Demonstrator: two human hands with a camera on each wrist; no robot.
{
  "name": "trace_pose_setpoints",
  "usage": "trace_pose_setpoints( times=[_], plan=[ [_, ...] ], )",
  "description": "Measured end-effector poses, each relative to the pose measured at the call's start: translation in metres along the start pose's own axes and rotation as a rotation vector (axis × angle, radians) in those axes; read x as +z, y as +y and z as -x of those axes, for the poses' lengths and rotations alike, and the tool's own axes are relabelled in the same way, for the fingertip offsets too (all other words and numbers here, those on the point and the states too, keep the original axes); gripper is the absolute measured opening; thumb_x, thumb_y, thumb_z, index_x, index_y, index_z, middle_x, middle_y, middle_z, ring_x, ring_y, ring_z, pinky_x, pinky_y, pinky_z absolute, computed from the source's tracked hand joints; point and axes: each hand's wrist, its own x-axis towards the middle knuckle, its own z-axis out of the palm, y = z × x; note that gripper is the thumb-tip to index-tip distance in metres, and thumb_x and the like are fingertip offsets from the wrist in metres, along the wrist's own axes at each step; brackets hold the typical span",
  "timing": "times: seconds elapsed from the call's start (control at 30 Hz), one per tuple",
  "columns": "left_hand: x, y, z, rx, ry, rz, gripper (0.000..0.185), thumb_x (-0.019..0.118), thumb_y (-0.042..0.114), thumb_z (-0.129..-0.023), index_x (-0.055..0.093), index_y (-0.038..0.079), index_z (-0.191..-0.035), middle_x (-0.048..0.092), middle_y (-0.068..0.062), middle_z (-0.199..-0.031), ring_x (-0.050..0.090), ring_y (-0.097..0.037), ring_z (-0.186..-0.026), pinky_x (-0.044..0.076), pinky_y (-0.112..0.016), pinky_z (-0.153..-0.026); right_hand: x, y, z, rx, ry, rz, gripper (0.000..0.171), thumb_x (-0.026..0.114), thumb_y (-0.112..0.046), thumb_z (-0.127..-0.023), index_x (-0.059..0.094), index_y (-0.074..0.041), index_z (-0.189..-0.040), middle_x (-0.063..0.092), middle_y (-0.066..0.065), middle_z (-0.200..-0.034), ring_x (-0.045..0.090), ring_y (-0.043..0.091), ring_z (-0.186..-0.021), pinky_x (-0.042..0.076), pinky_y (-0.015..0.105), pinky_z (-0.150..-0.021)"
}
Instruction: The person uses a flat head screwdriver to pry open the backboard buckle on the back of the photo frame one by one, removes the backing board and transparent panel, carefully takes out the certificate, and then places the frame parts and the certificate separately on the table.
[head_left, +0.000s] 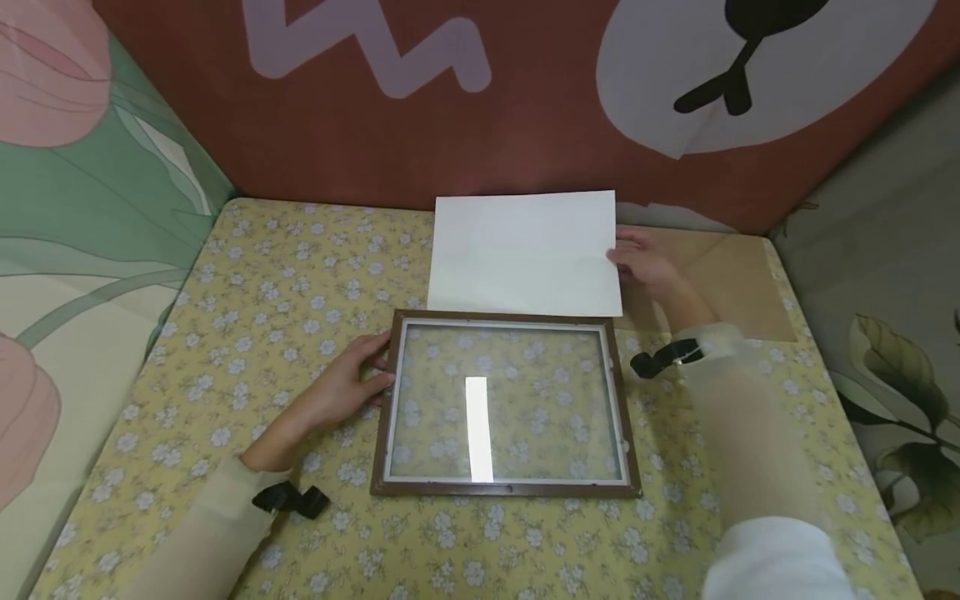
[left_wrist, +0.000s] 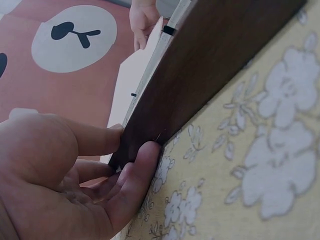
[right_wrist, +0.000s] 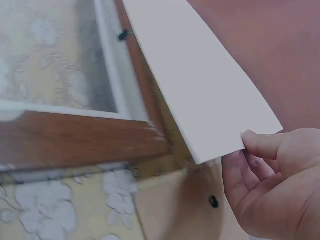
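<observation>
A brown picture frame (head_left: 507, 487) with a glass pane lies flat on the flowered yellow tablecloth (head_left: 300, 267). My left hand (head_left: 352, 385) rests against the frame's left edge (left_wrist: 200, 75), thumb and fingers touching the wood. Behind the frame a white sheet (head_left: 525, 254) is held just above the table. My right hand (head_left: 647, 262) pinches the white sheet's (right_wrist: 200, 85) right edge between thumb and fingers. The frame's corner (right_wrist: 100, 135) lies below the sheet.
A tan backing board (head_left: 731, 283) lies at the back right under my right hand. A red wall (head_left: 480, 133) with white shapes stands behind the table. Patterned walls close in on the left and right.
</observation>
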Motion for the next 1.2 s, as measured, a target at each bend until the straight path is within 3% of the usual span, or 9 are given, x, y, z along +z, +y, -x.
trace_pose_setpoints(
  times=[0.2, 0.37, 0.47, 0.63, 0.8, 1.0, 1.2],
  plan=[
    [0.0, -0.003, -0.002, 0.028, -0.002, -0.023, 0.072, 0.062, 0.004, -0.101, 0.021, -0.003, -0.16, 0.036, -0.026, -0.146, 0.052, -0.037, -0.117, 0.063, -0.031, -0.067, 0.014, 0.008, -0.008, 0.0, 0.075, 0.081, 0.05, 0.06, -0.003, -0.101, 0.043, 0.004, -0.148, 0.066, -0.013, -0.089, 0.063, 0.001, -0.075, 0.056, 0.018, -0.064],
    [0.0, -0.004, -0.003, 0.041, 0.024, -0.136, 0.083, 0.074, 0.014, -0.094, 0.025, -0.003, -0.159, 0.038, -0.024, -0.15, 0.055, -0.035, -0.118, 0.058, -0.042, -0.088, 0.024, 0.012, -0.01, -0.037, 0.112, 0.239, 0.049, 0.063, -0.005, -0.1, 0.047, 0.004, -0.146, 0.068, 0.012, -0.112, 0.061, 0.003, -0.079, 0.055, 0.018, -0.063],
    [0.001, -0.004, -0.003, 0.042, 0.027, -0.177, 0.088, 0.078, 0.016, -0.091, 0.025, -0.003, -0.158, 0.037, -0.023, -0.153, 0.056, -0.034, -0.119, 0.054, -0.047, -0.096, 0.027, 0.013, -0.009, -0.051, 0.138, 0.382, 0.049, 0.063, -0.01, -0.101, 0.049, 0.001, -0.146, 0.063, 0.024, -0.124, 0.062, 0.014, -0.088, 0.052, 0.018, -0.064],
    [0.001, -0.001, -0.004, 0.027, 0.02, -0.163, 0.088, 0.078, 0.014, -0.091, 0.024, -0.004, -0.159, 0.034, -0.023, -0.154, 0.054, -0.035, -0.119, 0.055, -0.046, -0.093, 0.031, 0.009, -0.006, -0.055, 0.165, 0.514, 0.051, 0.063, -0.017, -0.102, 0.049, -0.002, -0.149, 0.061, 0.022, -0.124, 0.06, 0.023, -0.092, 0.048, 0.021, -0.063],
    [0.001, 0.0, -0.004, 0.009, 0.018, -0.161, 0.088, 0.077, 0.014, -0.091, 0.024, -0.003, -0.159, 0.033, -0.022, -0.155, 0.053, -0.034, -0.12, 0.054, -0.045, -0.094, 0.034, 0.007, -0.004, -0.069, 0.177, 0.554, 0.049, 0.064, -0.015, -0.101, 0.052, 0.004, -0.144, 0.061, 0.025, -0.123, 0.061, 0.022, -0.089, 0.048, 0.018, -0.061],
    [0.002, 0.002, -0.004, 0.003, 0.014, -0.158, 0.089, 0.077, 0.013, -0.091, 0.022, -0.003, -0.159, 0.034, -0.022, -0.154, 0.052, -0.034, -0.12, 0.053, -0.045, -0.094, 0.031, 0.004, 0.005, -0.057, 0.153, 0.512, 0.047, 0.061, -0.012, -0.101, 0.051, 0.009, -0.142, 0.06, 0.03, -0.127, 0.064, 0.018, -0.083, 0.057, 0.019, -0.066],
    [0.001, 0.003, -0.003, 0.008, 0.01, -0.151, 0.088, 0.076, 0.012, -0.092, 0.022, -0.004, -0.159, 0.033, -0.023, -0.154, 0.051, -0.035, -0.12, 0.052, -0.047, -0.094, 0.022, 0.007, 0.024, -0.124, 0.126, 0.535, 0.046, 0.055, -0.015, -0.105, 0.05, 0.008, -0.144, 0.059, 0.03, -0.127, 0.067, 0.036, -0.096, 0.061, 0.028, -0.076]
  ],
)
